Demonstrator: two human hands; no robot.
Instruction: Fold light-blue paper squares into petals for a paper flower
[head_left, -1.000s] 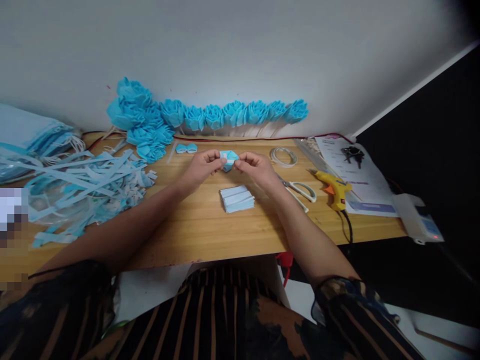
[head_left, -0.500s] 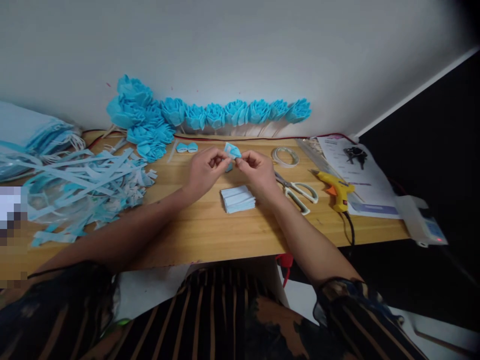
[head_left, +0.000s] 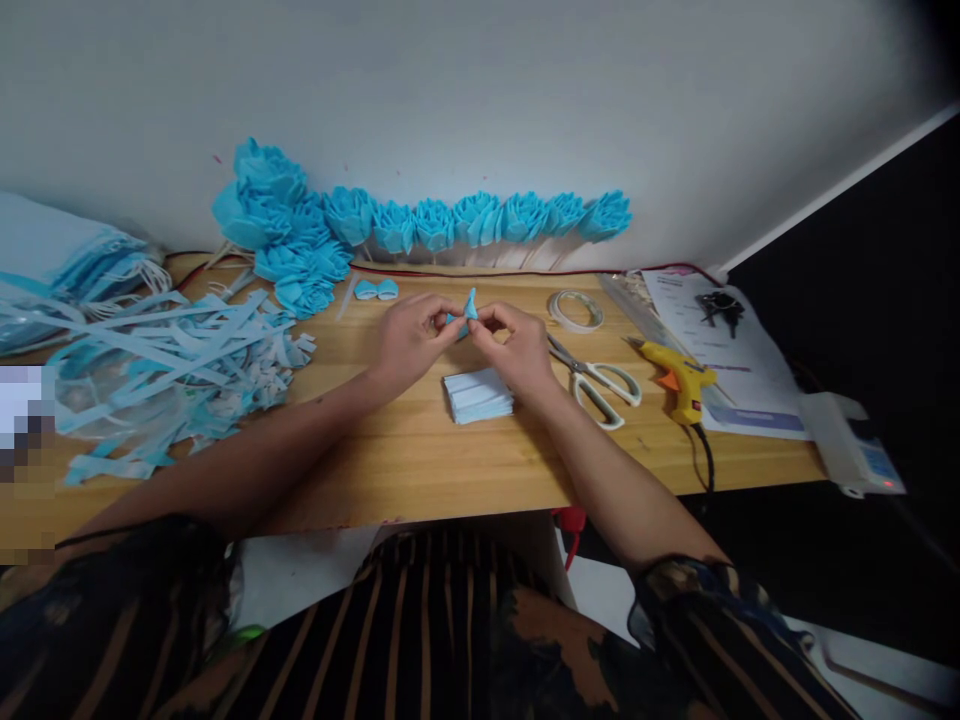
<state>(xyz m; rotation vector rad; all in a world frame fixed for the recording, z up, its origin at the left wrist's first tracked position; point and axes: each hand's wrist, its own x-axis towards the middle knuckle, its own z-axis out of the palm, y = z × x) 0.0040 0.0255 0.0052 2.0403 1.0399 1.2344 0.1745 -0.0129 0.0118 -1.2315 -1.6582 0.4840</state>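
Note:
Between my two hands, at the middle of the wooden table, a small blue folded piece [head_left: 471, 304] points upward. My left hand [head_left: 417, 335] pinches its left side, and the fingertips of my right hand [head_left: 513, 342] pinch its right side. Just below my hands lies a stack of pale blue rectangles [head_left: 480, 395]. Two small blue folded pieces [head_left: 376, 289] rest to the left of my left hand. White-handled scissors [head_left: 598, 383] and a roll of clear tape [head_left: 576, 311] lie right of my right hand.
Blue flowers on sticks [head_left: 478, 218] line the wall, with more heaped at the left. Cut blue and white strips [head_left: 187, 370] cover the table's left. To the right are a yellow glue gun [head_left: 681, 380], a printed sheet [head_left: 757, 365], keys [head_left: 721, 308] and a white box [head_left: 851, 440].
The blue piece between my fingers has gone from a wider, flatter shape showing white to a narrow upright point. My hands stay close together, both still pinching it.

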